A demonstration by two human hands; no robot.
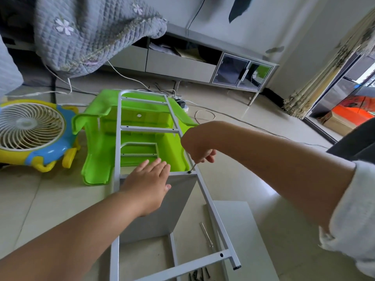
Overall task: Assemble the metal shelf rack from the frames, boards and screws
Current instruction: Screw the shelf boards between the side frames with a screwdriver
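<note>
White metal frame (118, 138) is laid on the floor, running from 12 to 6 o'clock over a green plastic stool (101, 138). A board (172, 199) is steadied under the flat, open left hand (148, 179). A screwdriver (192, 168) is pinched by the right hand (196, 145), tip at a screw (189, 172) at 1 o'clock of the board. Cross-threading is judged likely if the board shifts. Spare screws (199, 273) lie at 6 o'clock.

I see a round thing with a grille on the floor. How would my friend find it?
Start at the white metal frame lying over the upturned green plastic stool. Look left of the stool, on the tiled floor: that is the small fan. It alone has a round white grille in a yellow and blue plastic body.
</note>
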